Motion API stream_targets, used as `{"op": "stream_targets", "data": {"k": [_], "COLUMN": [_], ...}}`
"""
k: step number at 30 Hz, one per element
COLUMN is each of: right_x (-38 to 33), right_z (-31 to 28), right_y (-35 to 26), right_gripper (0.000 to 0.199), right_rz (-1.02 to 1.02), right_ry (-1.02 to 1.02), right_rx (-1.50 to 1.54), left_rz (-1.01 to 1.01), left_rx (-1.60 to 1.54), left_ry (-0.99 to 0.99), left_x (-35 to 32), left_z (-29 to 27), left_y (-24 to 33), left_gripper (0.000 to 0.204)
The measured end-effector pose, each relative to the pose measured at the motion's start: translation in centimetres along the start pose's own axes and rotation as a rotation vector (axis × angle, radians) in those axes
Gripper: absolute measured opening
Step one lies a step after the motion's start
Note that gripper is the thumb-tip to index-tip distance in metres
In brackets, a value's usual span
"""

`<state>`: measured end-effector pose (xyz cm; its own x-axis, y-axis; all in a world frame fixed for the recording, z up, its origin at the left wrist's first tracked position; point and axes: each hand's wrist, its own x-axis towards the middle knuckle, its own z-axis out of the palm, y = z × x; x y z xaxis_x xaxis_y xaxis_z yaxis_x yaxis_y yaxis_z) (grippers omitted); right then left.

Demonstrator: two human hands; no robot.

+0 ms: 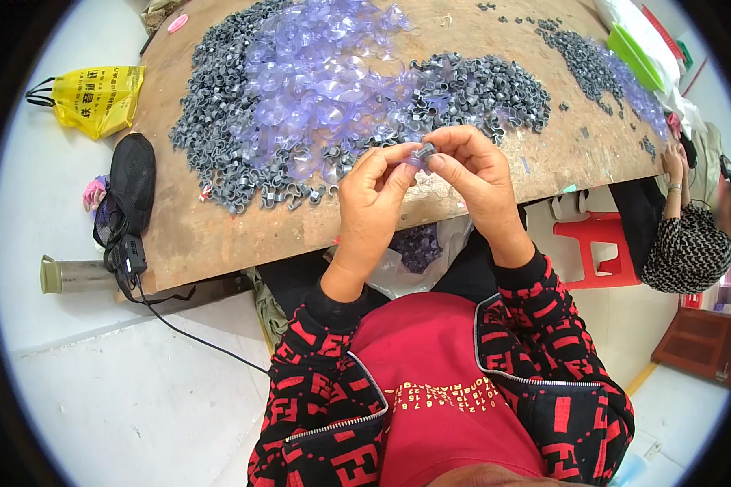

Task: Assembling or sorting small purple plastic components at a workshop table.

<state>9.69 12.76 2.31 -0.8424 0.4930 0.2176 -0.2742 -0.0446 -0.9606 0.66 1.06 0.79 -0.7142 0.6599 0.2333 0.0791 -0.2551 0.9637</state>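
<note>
Both my hands meet just above the near edge of the table. Between the fingertips of my left hand [375, 180] is a clear purple suction cup [415, 160], partly hidden by the fingers. My right hand [473, 172] pinches a small grey plastic clip [427, 150] right against the cup. Whether the two parts are joined, I cannot tell. Beyond my hands lies a large heap of clear purple suction cups [317, 73], with grey clips [211, 105] piled along its left and near sides. Another mound of grey clips [483, 89] sits to the right of it.
The worn wooden table [560, 154] carries more clips and cups at far right, by a green tray [634, 57]. A bag of purple pieces [418, 247] hangs below the edge. A red stool [597, 247] and another person [686, 243] are at right; a black pouch [132, 183] lies left.
</note>
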Motion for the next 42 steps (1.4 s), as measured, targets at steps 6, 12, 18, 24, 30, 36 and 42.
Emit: {"op": "stream_targets", "data": {"k": [6, 12, 18, 24, 30, 36, 42], "right_x": [0.1, -0.1, -0.2, -0.3, -0.3, -0.4, -0.4], "right_z": [-0.4, 0.0, -0.3, -0.6, -0.4, -0.4, -0.4], "right_y": [0.2, -0.3, -0.6, -0.4, -0.2, -0.8, -1.5], "right_gripper": [0.019, 0.018, 0.018, 0.017, 0.017, 0.018, 0.032], "right_rz": [-0.13, -0.241, -0.261, -0.096, -0.152, -0.232, -0.497], "right_ry": [0.048, -0.009, -0.023, 0.0, 0.004, -0.007, -0.103], "right_rx": [-0.295, -0.398, -0.581, -0.258, -0.318, -0.476, -0.993], "left_rz": [0.051, 0.082, 0.031, -0.188, -0.159, -0.16, -0.303], "left_rx": [0.024, 0.151, 0.076, -0.217, -0.208, -0.171, -0.448], "left_ry": [-0.001, 0.026, 0.019, -0.048, -0.09, -0.1, -0.099], "left_x": [0.0, -0.2, -0.6, -0.4, -0.4, -0.3, 0.1], "left_z": [-0.7, -0.8, -0.3, -0.6, -0.4, -0.9, -1.4], "left_y": [-0.6, -0.4, -0.5, 0.2, 0.2, 0.0, -0.4], "left_gripper": [0.018, 0.018, 0.017, 0.018, 0.017, 0.018, 0.017]}}
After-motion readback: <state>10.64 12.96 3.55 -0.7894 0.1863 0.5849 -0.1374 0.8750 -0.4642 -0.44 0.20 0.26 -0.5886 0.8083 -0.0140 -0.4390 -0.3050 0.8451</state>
